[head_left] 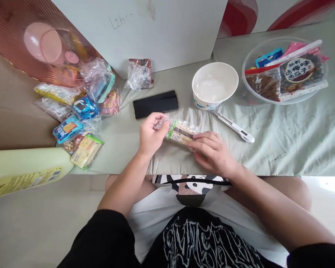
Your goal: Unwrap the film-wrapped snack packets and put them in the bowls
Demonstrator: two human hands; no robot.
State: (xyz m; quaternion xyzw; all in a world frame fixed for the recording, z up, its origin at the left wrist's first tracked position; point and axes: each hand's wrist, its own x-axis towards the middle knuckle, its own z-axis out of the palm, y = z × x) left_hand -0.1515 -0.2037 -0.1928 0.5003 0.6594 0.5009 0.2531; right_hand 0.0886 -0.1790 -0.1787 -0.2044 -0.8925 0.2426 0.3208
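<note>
Between my hands, low over the cloth-covered table, is a snack packet (180, 134) with a green edge and clear plastic wrap around it. My left hand (153, 134) pinches crumpled clear plastic at the packet's left end, fingers closed. My right hand (214, 152) grips the packet's right end between thumb and fingers; the thumb is partly hidden. Just behind my left hand lies a black phone (156, 104), screen up. A white paper bowl (202, 93) stands behind the packet, with a white utility knife (234, 127) lying to its front right.
Several wrapped snacks (85, 108) are piled at the left, beside a similar packet (87, 150) with green edges. A plastic-wrapped brown packet (139, 74) sits against a white box (167, 33). At the right, a clear round tub (248, 91) holds snack bags.
</note>
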